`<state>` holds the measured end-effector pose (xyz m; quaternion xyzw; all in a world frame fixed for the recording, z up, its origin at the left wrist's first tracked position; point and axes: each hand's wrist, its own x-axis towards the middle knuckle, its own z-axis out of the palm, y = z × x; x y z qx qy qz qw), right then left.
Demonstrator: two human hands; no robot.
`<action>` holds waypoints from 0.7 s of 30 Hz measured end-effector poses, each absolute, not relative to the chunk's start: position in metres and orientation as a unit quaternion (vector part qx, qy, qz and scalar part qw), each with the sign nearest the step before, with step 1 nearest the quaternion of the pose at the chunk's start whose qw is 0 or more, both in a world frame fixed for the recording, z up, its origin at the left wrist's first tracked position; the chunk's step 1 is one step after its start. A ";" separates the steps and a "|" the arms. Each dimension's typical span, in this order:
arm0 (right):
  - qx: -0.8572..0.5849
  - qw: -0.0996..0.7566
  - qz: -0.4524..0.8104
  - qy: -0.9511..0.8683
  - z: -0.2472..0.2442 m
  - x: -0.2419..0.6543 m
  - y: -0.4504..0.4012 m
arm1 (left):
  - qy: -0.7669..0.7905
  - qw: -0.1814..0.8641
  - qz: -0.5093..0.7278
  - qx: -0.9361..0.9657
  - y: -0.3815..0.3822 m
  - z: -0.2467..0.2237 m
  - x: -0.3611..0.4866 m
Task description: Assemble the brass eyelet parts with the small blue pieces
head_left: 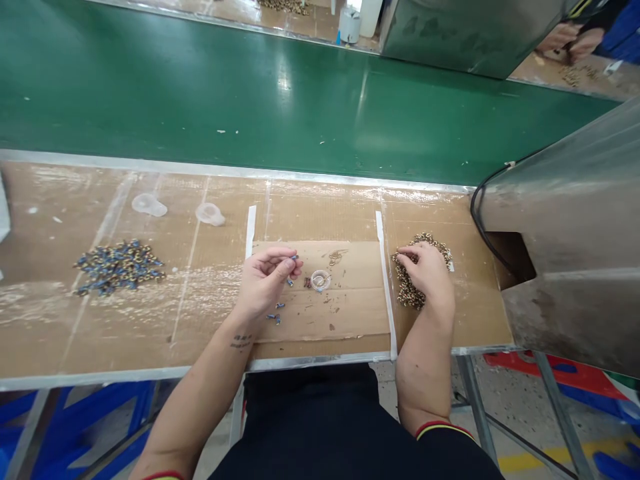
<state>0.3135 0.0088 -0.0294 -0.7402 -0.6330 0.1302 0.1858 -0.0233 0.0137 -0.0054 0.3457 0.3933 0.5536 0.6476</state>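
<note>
In the head view, the fingers of my left hand (265, 279) pinch a tiny blue piece (295, 257) above the cardboard sheet (357, 320). At right, the fingers of my right hand (429, 268) draw together over a heap of brass-coloured fittings (409, 294); whether they grip one, I cannot tell. A clear round dish (321, 281) sits between my hands, loose blue pieces (275, 318) near it; a blue-and-brass heap (120, 267) lies farther left on the tabletop (323, 213). The parts look light, stiff, perhaps slippery, and best held by their sides between thumb and forefinger.
</note>
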 end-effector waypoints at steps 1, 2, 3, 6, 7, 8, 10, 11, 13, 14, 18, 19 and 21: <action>-0.739 0.183 0.135 -0.634 -0.030 0.314 0.009 | 0.394 0.650 0.549 0.346 0.013 -0.005 -0.023; -0.737 0.182 0.140 -0.636 -0.030 0.314 0.010 | 0.393 0.653 0.546 0.347 0.012 -0.005 -0.022; -0.734 0.182 0.143 -0.638 -0.031 0.314 0.010 | 0.390 0.657 0.544 0.347 0.012 -0.005 -0.022; -0.729 0.186 0.136 -0.644 -0.033 0.314 0.011 | 0.377 0.669 0.541 0.344 0.011 -0.006 -0.020; -0.729 0.186 0.131 -0.645 -0.033 0.314 0.011 | 0.371 0.673 0.540 0.343 0.010 -0.007 -0.019; -0.729 0.185 0.128 -0.646 -0.033 0.314 0.012 | 0.364 0.677 0.540 0.343 0.010 -0.008 -0.019; -0.727 0.181 0.125 -0.650 -0.033 0.313 0.012 | 0.351 0.683 0.540 0.344 0.010 -0.009 -0.019; -0.725 0.178 0.126 -0.654 -0.032 0.313 0.012 | 0.346 0.685 0.540 0.345 0.010 -0.009 -0.019; -0.716 0.168 0.122 -0.666 -0.031 0.313 0.012 | 0.339 0.688 0.540 0.346 0.010 -0.009 -0.019; -0.711 0.161 0.119 -0.674 -0.031 0.313 0.012 | 0.334 0.690 0.540 0.346 0.010 -0.009 -0.019; -0.704 0.139 0.108 -0.689 -0.037 0.312 0.011 | 0.312 0.704 0.538 0.344 0.009 -0.009 -0.019; -0.704 0.139 0.108 -0.688 -0.038 0.312 0.011 | 0.310 0.707 0.536 0.343 0.009 -0.009 -0.020; -0.706 0.146 0.110 -0.684 -0.041 0.312 0.012 | 0.314 0.710 0.530 0.340 0.008 -0.009 -0.020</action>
